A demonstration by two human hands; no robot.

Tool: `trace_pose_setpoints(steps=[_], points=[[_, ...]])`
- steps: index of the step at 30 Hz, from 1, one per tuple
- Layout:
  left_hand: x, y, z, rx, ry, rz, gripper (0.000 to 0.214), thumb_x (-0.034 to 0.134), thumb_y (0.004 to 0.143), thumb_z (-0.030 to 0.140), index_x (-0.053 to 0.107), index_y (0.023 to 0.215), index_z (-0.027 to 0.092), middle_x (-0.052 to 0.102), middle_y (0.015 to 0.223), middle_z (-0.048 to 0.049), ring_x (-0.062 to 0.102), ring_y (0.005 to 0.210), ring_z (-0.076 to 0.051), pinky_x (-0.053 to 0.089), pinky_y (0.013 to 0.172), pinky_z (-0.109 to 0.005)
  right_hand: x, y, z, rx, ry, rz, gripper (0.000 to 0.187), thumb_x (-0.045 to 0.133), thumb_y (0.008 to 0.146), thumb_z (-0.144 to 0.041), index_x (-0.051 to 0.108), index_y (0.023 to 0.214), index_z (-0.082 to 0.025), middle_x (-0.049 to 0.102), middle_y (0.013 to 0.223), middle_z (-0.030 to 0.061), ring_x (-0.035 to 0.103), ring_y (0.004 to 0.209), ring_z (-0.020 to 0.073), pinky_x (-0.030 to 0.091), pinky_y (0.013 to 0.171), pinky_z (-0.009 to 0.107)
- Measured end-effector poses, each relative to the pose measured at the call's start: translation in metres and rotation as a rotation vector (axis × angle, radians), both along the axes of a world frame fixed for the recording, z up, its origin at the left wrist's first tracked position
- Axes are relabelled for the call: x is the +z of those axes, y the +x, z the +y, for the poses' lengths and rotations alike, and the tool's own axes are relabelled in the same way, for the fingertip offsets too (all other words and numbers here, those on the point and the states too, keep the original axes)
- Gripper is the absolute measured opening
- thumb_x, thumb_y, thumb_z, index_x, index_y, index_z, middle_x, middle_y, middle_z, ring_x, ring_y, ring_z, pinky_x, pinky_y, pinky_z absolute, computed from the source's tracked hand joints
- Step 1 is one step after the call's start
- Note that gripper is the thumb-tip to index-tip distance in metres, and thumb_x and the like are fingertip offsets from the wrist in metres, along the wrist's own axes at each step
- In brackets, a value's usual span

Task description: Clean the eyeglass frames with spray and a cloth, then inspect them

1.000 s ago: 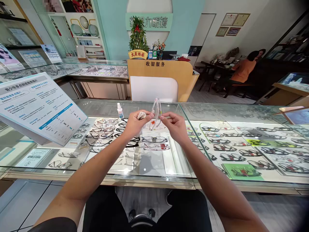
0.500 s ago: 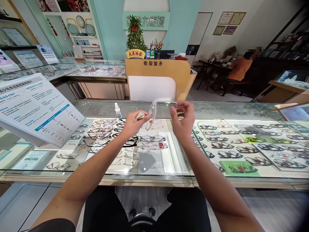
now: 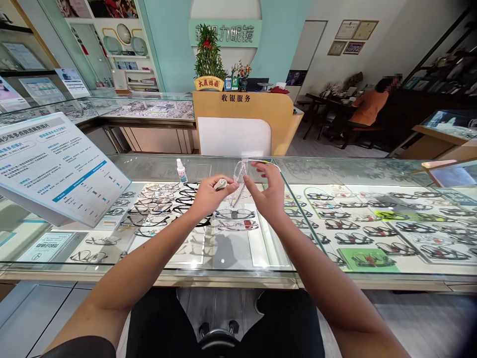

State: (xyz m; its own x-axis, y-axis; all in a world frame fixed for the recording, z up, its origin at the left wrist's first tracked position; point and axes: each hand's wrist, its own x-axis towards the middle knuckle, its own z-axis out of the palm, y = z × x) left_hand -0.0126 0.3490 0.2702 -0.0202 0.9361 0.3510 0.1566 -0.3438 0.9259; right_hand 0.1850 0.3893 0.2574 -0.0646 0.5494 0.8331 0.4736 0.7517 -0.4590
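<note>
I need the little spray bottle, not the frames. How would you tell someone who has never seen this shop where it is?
Find the long glass display counter straight ahead, with rows of glasses under its top. The spray bottle stands upright on the glass, just beyond and left of the left hand. It is the only small white bottle with a blue label there; all else nearby is flat frames beneath the glass.

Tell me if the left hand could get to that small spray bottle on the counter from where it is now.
Probably yes. The spray bottle stands upright on the glass counter top, just beyond and left of the left hand, with nothing between them. But that hand already pinches a small pale object and steadies the clear glasses.
</note>
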Motion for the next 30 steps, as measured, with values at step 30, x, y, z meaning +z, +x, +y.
trace_pose_setpoints(steps=[30], points=[[0.001,-0.010,0.011,0.094,0.176,-0.172,0.037,0.093,0.082,0.058,0.083,0.085,0.023,0.084,0.112,-0.0098,0.077,0.109,-0.027,0.058,0.100,-0.041,-0.001,-0.006,-0.008,0.125,-0.101,-0.272,0.036,0.069,0.105,-0.043,0.072,0.137,-0.026,0.076,0.144,0.0141,0.066,0.136,0.0384,0.050,0.119,0.063]])
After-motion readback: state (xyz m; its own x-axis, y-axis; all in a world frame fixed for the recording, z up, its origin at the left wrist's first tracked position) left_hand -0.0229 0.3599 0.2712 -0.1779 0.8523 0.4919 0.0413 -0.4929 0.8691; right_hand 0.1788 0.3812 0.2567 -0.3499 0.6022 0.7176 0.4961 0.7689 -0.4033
